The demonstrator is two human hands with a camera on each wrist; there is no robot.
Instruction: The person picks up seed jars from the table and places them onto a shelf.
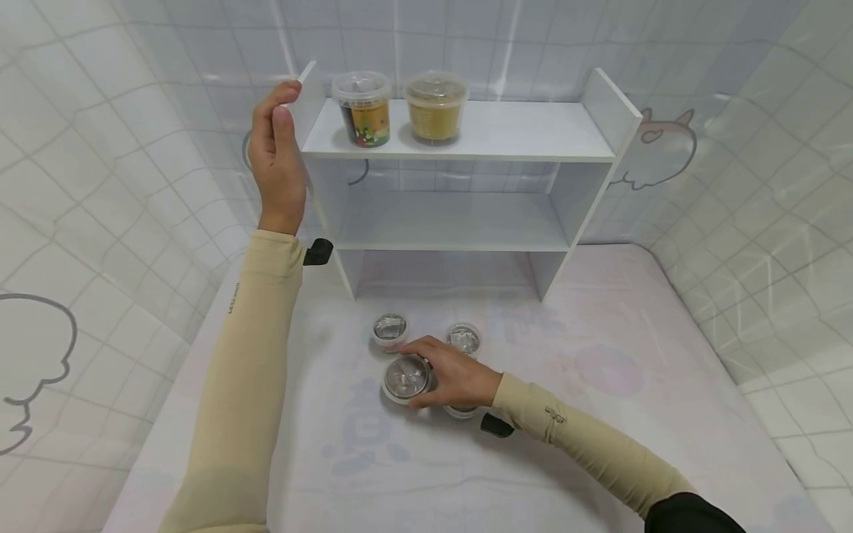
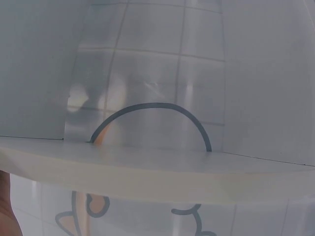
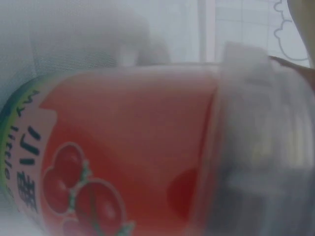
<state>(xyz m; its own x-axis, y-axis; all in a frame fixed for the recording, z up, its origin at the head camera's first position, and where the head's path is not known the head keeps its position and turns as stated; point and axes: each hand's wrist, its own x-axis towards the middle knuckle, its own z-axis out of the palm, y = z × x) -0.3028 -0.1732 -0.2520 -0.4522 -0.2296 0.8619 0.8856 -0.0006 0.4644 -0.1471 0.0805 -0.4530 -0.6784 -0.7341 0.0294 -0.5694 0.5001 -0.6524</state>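
Note:
My left hand is raised to the white shelf unit and grips the upper edge of its left side panel. At the left border of the left wrist view only a sliver of that hand shows, beside a shelf board. Down on the table, my right hand curls its thumb and fingers round a clear-lidded tub. Another tub is partly hidden under this hand. A red tub with a cherry-tomato label fills the right wrist view, close to the camera and blurred.
Two more lidded tubs stand between my right hand and the shelf unit. On the top shelf are a tub with a colourful label and a yellow tub. Tile-patterned sheeting surrounds the table.

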